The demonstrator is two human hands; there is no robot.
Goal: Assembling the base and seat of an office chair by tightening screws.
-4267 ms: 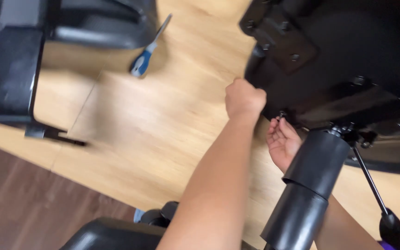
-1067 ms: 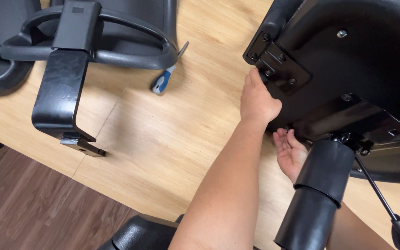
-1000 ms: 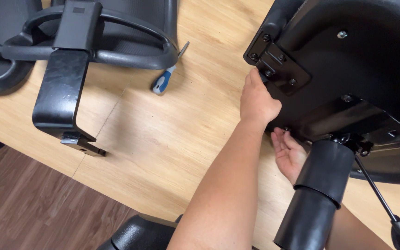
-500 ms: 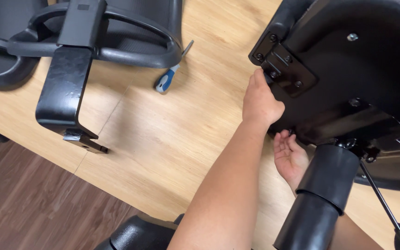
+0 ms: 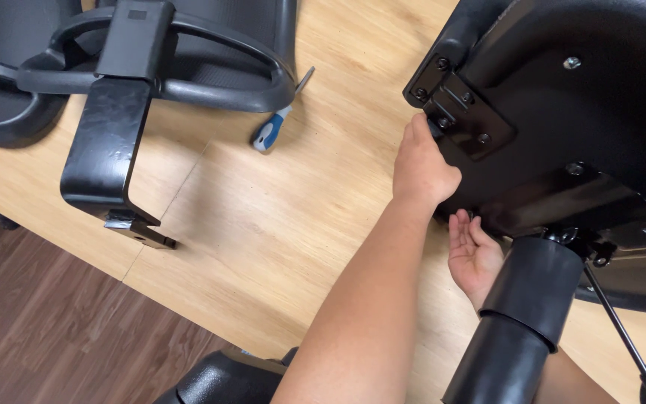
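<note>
An upturned black chair seat [image 5: 562,112] lies on the wooden table [image 5: 278,232] at the right. My left hand [image 5: 422,168] grips the seat's edge just below a bolted black bracket plate [image 5: 463,114]. My right hand [image 5: 474,258] is lower, palm up with fingers spread, and its fingertips reach under the seat by the metal mechanism. The black gas lift cylinder [image 5: 525,314] juts toward me and hides my right wrist. A thin lever with a knob [image 5: 626,337] runs down beside the cylinder.
A black mesh backrest [image 5: 188,75] with an L-shaped metal bracket [image 5: 110,164] lies at the upper left. A blue-and-white screwdriver [image 5: 271,135] rests beside it. The table edge runs diagonally above dark wood flooring [image 5: 46,329]. A black rounded part [image 5: 222,378] shows at the bottom.
My left hand moved up from the seat's lower rim to the edge beside the bracket plate. Over the last second both hands barely moved; the view drifted slightly.
</note>
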